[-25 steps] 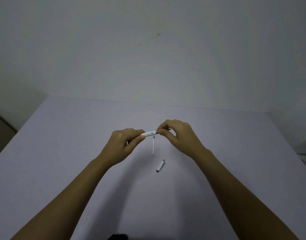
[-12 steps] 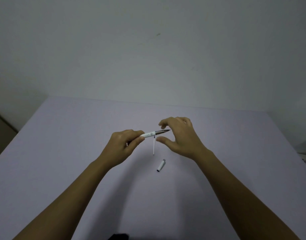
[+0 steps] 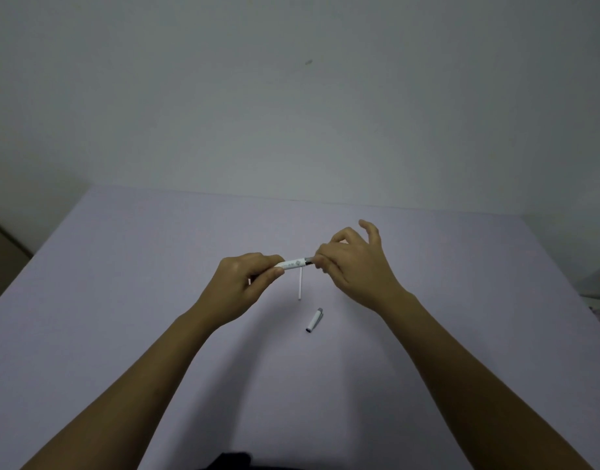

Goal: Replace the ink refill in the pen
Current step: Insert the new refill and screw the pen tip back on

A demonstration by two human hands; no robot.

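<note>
Gripping one pen (image 3: 293, 264): left hand (image 3: 239, 286) closed on barrel, right hand (image 3: 354, 266) pinching tip end, pinky raised. One refill (image 3: 300, 283), one cap (image 3: 314, 320) below right hand on table (image 3: 122, 266).

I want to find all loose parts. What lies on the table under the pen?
A thin white refill lies on the table below the pen; its upper end is hidden behind the barrel. A cap lies nearer.

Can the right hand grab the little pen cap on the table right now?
Probably not straight away: the right hand is pinching the tip end of the pen. The cap lies uncovered just below it, so letting go first should free it.
</note>
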